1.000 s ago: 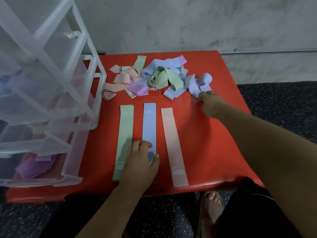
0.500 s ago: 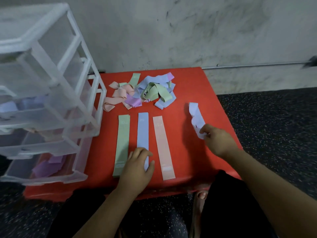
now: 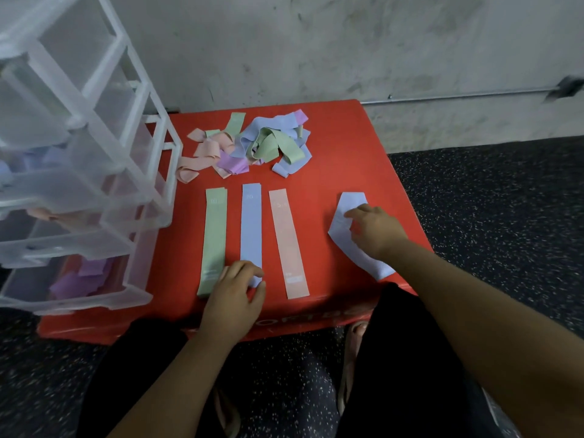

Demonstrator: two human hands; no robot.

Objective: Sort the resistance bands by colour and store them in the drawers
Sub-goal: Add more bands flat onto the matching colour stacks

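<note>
Red surface sits low on speckled floor. L edge: clear drawer unit. Back centre: jumbled pile of bands, mixed colours. Front, 3 flat, side by side, not touching: green band, blue band, pink band. R of those: bent blue band.

green band 10, blue band 20

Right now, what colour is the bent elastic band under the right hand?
The bent elastic band is pale blue; see the head view.
</note>
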